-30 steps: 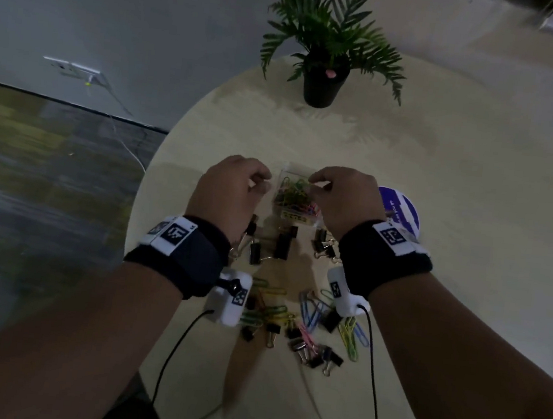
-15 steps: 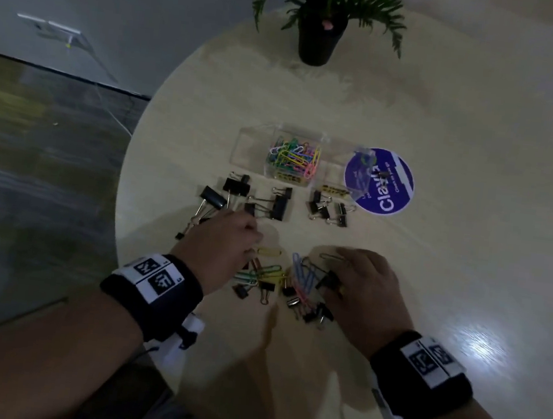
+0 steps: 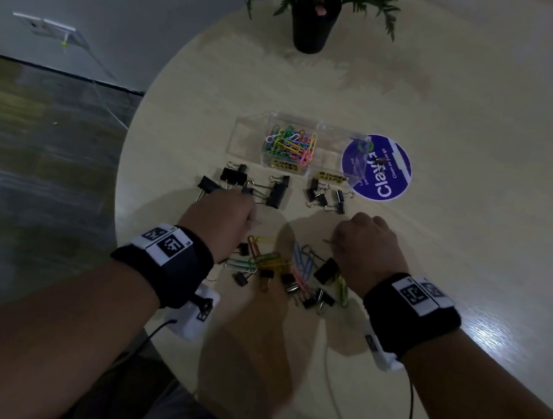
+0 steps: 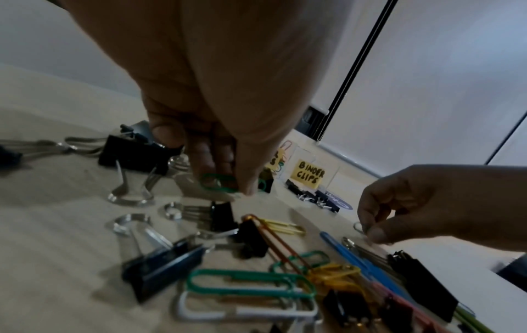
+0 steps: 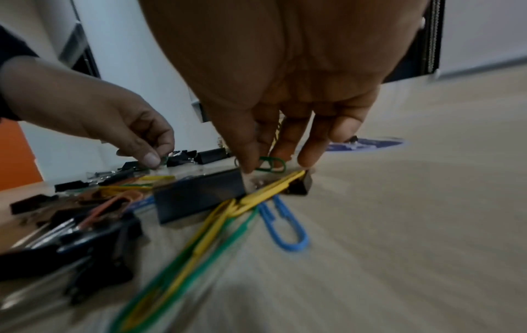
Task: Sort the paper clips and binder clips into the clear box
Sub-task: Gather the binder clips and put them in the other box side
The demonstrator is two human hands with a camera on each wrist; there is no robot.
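Observation:
The clear box [image 3: 245, 143] stands mid-table; its left compartment holds several coloured paper clips [image 3: 291, 144], and the right one carries a yellow "binder clips" label [image 4: 309, 176]. A mixed pile of clips [image 3: 281, 272] lies between my wrists. My left hand [image 4: 225, 181] pinches a small green paper clip [image 4: 212, 183] just above the table, near the large black binder clips [image 3: 275, 193]. My right hand [image 5: 265, 163] pinches another small green paper clip [image 5: 275, 163] at the pile's far right edge. In the head view both hands' fingertips are hidden.
Small black binder clips [image 3: 326, 197] lie in front of the box's right end. A round purple sticker [image 3: 386, 173] sits right of the box, and a potted plant [image 3: 311, 24] stands at the far edge. The round table's left rim [image 3: 118, 191] drops to the floor.
A second ago both hands were at the box; they came back to the pile, each picked up a small clip, and both have now moved a little forward toward the box.

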